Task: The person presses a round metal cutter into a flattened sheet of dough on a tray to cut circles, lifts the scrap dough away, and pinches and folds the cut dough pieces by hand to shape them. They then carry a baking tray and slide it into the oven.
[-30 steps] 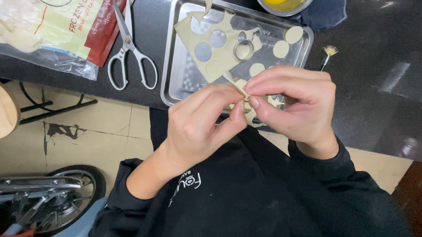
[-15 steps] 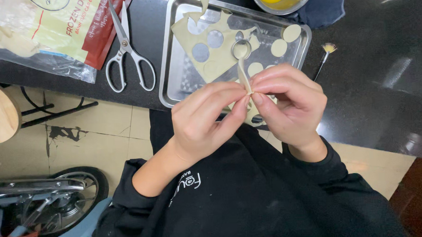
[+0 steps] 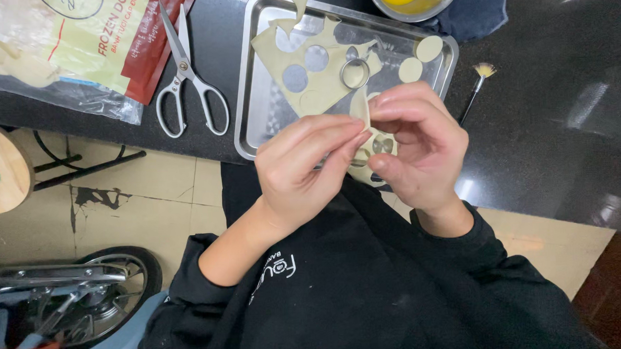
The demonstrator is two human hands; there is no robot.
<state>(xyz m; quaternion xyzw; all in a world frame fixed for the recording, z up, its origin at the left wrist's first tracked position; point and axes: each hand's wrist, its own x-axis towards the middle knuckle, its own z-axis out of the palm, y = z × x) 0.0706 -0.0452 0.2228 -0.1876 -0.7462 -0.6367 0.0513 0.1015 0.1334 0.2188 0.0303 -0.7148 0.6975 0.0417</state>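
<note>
Head view: both hands meet just in front of the near rim of the steel baking tray [image 3: 247,94], pinching one small strip of pale dough [image 3: 373,143] between them. The left hand [image 3: 303,164] has thumb and fingers closed on the strip's left side; the right hand [image 3: 419,143] curls shut over its right side and top. The strip's long axis runs away from the body, toward the tray. Inside the tray lie a dough sheet with round holes [image 3: 307,75], a ring cutter [image 3: 354,73] and cut dough rounds [image 3: 428,48]. Left of the tray rest scissors [image 3: 186,75]; right of it, a small pastry brush [image 3: 478,82].
</note>
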